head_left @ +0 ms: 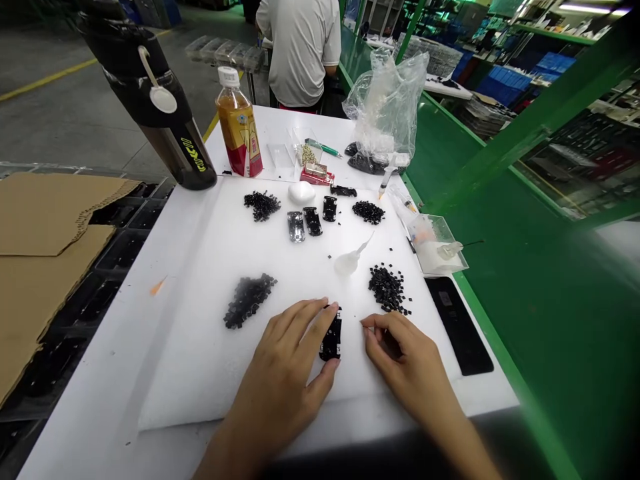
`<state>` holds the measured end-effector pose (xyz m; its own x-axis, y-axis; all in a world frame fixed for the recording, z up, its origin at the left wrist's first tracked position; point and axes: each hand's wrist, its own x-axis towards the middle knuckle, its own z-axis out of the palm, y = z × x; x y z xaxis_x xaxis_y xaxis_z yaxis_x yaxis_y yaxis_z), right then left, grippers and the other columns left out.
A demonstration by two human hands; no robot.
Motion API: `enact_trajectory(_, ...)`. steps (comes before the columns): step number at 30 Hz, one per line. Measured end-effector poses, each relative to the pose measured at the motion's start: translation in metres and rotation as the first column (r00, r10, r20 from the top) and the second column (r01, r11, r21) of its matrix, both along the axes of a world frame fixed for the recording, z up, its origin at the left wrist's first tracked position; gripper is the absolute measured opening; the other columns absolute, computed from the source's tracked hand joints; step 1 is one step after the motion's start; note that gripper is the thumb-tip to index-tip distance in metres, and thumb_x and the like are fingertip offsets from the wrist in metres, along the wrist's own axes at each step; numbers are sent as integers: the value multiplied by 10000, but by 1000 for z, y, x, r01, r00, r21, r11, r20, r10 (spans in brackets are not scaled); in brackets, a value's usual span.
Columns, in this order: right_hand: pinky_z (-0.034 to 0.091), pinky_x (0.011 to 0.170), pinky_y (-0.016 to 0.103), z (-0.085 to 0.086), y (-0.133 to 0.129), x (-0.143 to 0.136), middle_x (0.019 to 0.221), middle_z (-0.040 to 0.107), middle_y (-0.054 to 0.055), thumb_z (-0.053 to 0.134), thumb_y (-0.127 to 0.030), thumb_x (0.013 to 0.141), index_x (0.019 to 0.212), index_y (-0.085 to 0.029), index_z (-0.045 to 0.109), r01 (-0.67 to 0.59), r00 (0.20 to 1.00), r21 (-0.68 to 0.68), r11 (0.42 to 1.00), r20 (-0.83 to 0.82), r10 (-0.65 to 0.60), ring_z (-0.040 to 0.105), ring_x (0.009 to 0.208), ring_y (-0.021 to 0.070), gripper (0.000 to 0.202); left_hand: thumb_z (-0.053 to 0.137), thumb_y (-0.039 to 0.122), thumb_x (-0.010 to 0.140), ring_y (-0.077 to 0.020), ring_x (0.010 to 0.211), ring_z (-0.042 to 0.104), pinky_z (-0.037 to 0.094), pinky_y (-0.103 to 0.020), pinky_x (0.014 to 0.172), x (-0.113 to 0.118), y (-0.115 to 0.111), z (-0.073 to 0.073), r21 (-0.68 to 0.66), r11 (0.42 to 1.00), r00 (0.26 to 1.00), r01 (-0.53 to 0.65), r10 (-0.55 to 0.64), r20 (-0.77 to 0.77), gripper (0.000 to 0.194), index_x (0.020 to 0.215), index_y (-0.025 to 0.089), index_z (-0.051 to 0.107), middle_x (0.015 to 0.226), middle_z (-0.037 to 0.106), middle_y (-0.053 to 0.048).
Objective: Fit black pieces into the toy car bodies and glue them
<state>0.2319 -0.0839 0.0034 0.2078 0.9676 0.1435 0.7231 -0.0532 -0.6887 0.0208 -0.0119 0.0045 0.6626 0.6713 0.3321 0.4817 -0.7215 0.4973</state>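
Observation:
My left hand [285, 360] steadies a small black rectangular part [331, 339] on the white foam sheet, fingertips at its top end and thumb at its bottom end. To the right of that part, my right hand [407, 350] is closed in a pinch; a tiny dark speck shows at the fingertips, too small to name. A heap of small black square pieces [388, 288] lies just beyond the right hand. Another black heap [249, 300] is left of the left hand. Ahead of both hands lies a translucent squeeze bulb with a thin nozzle [349, 262].
Similar black parts [313, 221] lie farther back between two more black heaps [262, 205] [369, 212]. A drink bottle [239, 127] and a dark flask [165, 113] stand back left. At right are a clear box [435, 247] and a black flat device [460, 327]. A person [303, 50] sits beyond.

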Motion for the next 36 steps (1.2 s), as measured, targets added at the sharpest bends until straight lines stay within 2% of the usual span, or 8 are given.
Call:
enact_trajectory(4,456,580,260,6,-6,5,901,614,-18,638,-324,993,1180,-264,660,43,995,-62,997,-86,-48,540,641,120,198,570,217,991,-223,1431,401,438,-414,1160,-1,-1,1,-33,999,1000,2,-2,-2,577,1549,207,422,1543,502,-32)
enact_trajectory(8,451,584,260,12,-5,5,842,653,-20,613,-419,1011,1006,-265,701,103,986,-146,984,-115,-121,567,670,133,177,558,191,978,-214,1460,367,418,-416,1187,-2,-2,2,-78,997,1000,6,-4,16,592,1551,236,420,1583,458,-10)
enact_trajectory(12,481,646,284,14,0,2,830,674,-16,630,-448,979,972,-258,723,147,980,-199,969,-107,-171,616,711,153,212,538,156,966,-217,1491,331,404,-437,1205,-2,-2,4,-106,994,1000,6,-5,9,621,1562,260,401,1593,445,2)
enact_trajectory(16,484,659,299,14,4,0,813,662,-17,612,-427,966,935,-246,707,132,986,-217,967,-75,-152,616,704,157,207,562,179,989,-215,1465,368,426,-435,1191,-2,-1,3,-117,993,1000,9,-8,8,581,1547,254,418,1559,482,-10)
enact_trajectory(22,463,630,277,15,3,4,802,628,-30,604,-361,987,933,-240,649,35,999,-196,980,-7,-37,594,680,137,140,616,217,995,-224,1437,404,453,-429,1174,-1,-1,-1,-90,996,999,-3,6,33,557,1526,232,448,1528,504,-35)
enact_trajectory(29,452,647,275,15,3,8,894,600,-4,537,-253,1049,1009,-224,581,-171,956,-71,983,229,183,569,705,132,66,598,220,1003,-237,1453,404,451,-438,1187,-1,-4,0,-61,998,999,-8,11,48,520,1509,208,477,1547,486,-64)
enact_trajectory(32,461,652,277,19,4,11,929,590,5,533,-218,1049,1026,-224,561,-237,933,-74,969,260,248,568,712,130,36,612,219,999,-238,1446,428,443,-432,1200,-2,-5,2,-69,998,989,11,-1,147,473,1462,179,523,1534,505,-84)
enact_trajectory(36,481,641,258,26,5,11,914,583,6,534,-181,1047,1041,-235,557,-343,917,-76,936,188,352,570,714,131,59,576,54,965,-200,1379,510,454,-389,1191,-3,-6,1,-38,999,950,-37,47,309,419,1374,143,588,1411,615,-81)
